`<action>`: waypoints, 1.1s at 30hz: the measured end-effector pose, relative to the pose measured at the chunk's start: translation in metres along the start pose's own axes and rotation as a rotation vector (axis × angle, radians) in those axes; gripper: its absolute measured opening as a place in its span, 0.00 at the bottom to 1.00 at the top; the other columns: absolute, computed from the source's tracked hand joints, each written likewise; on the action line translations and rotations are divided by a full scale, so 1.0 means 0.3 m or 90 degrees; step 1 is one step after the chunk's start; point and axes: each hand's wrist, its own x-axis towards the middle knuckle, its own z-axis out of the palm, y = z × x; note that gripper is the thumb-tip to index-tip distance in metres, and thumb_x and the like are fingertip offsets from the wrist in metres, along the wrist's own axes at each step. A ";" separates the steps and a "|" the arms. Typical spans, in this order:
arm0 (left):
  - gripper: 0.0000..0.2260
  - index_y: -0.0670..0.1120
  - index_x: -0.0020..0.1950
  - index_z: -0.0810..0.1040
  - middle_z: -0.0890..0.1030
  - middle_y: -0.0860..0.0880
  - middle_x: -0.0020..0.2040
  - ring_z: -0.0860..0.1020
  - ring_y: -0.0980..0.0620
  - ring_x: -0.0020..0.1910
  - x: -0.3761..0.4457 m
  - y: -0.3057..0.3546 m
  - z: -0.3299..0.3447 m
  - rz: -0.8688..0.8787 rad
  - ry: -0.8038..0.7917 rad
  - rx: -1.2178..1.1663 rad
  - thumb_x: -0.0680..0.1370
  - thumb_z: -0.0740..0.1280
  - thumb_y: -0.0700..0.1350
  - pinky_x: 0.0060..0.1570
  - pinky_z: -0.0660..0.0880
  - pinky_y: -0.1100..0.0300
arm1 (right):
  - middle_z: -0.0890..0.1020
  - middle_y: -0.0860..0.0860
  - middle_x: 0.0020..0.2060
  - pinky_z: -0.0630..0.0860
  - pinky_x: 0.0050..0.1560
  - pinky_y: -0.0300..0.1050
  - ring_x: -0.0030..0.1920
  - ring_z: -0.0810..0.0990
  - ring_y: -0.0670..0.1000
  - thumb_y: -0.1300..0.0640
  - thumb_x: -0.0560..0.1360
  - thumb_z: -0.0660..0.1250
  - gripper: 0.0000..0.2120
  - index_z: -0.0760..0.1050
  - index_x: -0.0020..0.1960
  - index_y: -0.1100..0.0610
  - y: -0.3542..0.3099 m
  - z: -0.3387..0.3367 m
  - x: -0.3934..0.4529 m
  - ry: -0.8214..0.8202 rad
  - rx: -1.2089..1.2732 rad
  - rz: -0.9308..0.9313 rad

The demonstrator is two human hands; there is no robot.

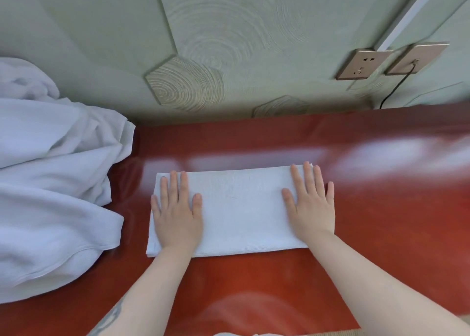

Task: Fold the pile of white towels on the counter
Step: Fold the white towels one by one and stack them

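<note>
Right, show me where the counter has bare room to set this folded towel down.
Bare counter runs right of the folded towel, beyond the right hand, back to the wall under the sockets. A narrower strip lies behind the towel. Left of the left hand it is crowded: the unfolded towel pile covers it.

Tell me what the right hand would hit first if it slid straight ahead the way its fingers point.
The right hand lies flat on the folded towel, fingers aimed at the wall. Past the towel's far edge, only bare red counter shows, then the green wall; the way looks free until that wall.
</note>
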 end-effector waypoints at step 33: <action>0.43 0.41 0.70 0.64 0.68 0.42 0.70 0.70 0.39 0.66 -0.824 0.063 0.019 -0.775 0.076 -0.783 0.64 0.80 0.57 0.68 0.68 0.47 | 0.68 0.57 0.70 0.68 0.64 0.57 0.67 0.69 0.60 0.53 0.66 0.79 0.39 0.63 0.71 0.57 0.166 0.030 -0.763 0.167 0.597 0.546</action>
